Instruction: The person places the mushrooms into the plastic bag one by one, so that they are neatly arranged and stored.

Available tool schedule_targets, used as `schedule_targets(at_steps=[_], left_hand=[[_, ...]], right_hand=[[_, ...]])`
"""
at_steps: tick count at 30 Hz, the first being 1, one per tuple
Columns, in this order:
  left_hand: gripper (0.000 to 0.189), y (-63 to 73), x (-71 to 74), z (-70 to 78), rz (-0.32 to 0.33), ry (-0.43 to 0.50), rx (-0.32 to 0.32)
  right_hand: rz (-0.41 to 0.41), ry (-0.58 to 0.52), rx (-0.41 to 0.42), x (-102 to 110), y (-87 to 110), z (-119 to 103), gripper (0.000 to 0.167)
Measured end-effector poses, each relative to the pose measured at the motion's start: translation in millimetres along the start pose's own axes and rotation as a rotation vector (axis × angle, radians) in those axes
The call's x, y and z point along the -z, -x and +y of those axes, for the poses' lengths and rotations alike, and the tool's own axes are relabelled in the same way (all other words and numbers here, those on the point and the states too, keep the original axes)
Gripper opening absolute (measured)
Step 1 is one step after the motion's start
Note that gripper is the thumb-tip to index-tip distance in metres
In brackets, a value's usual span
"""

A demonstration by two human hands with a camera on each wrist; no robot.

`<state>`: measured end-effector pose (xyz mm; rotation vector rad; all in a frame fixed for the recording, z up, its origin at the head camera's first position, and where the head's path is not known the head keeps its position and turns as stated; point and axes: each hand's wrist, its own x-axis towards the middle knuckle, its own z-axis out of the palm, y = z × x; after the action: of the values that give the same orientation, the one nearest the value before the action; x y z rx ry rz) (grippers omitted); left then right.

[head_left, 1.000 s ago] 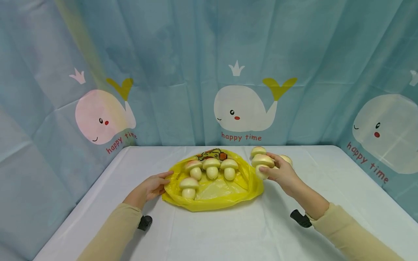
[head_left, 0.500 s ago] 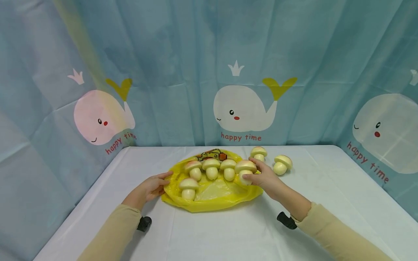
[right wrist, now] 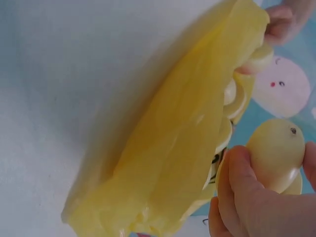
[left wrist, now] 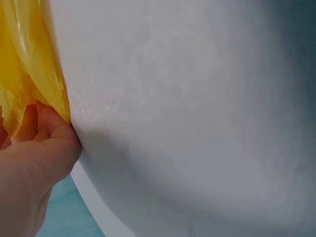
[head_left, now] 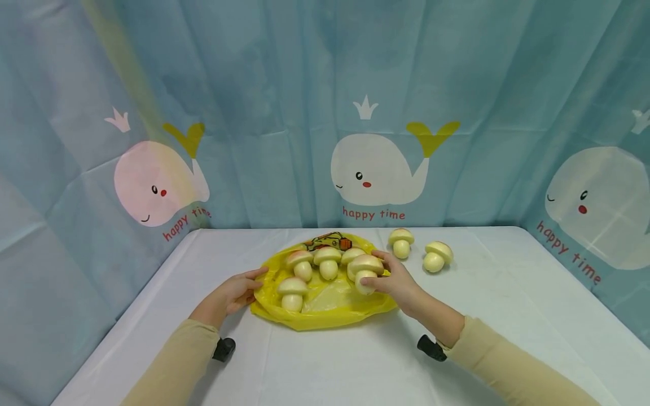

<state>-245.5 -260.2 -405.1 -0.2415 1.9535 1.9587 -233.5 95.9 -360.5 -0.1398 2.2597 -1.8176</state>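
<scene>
A yellow plastic bag (head_left: 325, 321) lies spread wide on the table, its mouth facing up. Inside it several pale toy mushrooms stand, among them one at the front left (head_left: 291, 294) and one at the back (head_left: 327, 264). My left hand (head_left: 235, 293) pinches the bag's left rim between thumb and fingers; the left wrist view shows the gathered yellow film (left wrist: 37, 59) there. Over the right part of the bag my right hand (head_left: 398, 285) holds another toy mushroom (head_left: 364, 273) upright, thumb and fingers around its stem. This mushroom partly covers one behind it.
Two more toy mushrooms, one upright (head_left: 401, 242) and one tilted (head_left: 438, 256), rest on the white table (head_left: 335, 366) to the right of the bag. A blue curtain (head_left: 279, 113) printed with whales hangs behind the table's back edge.
My right hand has carried its mushroom leftward from the table beside the bag to over the bag's right part. My left hand has stayed at the rim.
</scene>
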Motion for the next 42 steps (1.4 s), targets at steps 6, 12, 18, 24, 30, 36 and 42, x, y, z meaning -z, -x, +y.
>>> schedule_targets(at_steps=[6,12,18,24,30,36,42], left_hand=[[0.055,0.4,-1.5,-0.3,0.005,-0.008,0.001],[0.055,0.4,-0.9,0.6,0.000,-0.019,-0.003],[0.055,0.2,-1.5,1.3,-0.003,-0.011,0.003],[0.055,1.4,-1.5,2.5,-0.010,-0.024,-0.004],[0.055,1.7,-0.4,0.7,-0.016,-0.022,-0.004],[0.055,2.1,-0.7,0.6,-0.018,-0.030,-0.006],[0.055,1.2,0.3,0.9,-0.027,-0.028,-0.010]], right_hand=[[0.022,0.019,0.015,-9.9,1.0,4.1,0.074],[0.028,0.041,0.019,-22.9,0.4,7.8,0.072],[0.002,0.044,0.020,-34.7,-1.6,12.4,0.072],[0.000,0.113,0.018,-48.8,-6.8,14.4,0.073],[-0.018,0.154,0.018,-63.8,-14.4,16.3,0.073],[-0.019,0.197,0.024,-73.0,-18.1,18.6,0.072],[-0.025,0.249,0.050,-79.5,-20.6,20.2,0.072]])
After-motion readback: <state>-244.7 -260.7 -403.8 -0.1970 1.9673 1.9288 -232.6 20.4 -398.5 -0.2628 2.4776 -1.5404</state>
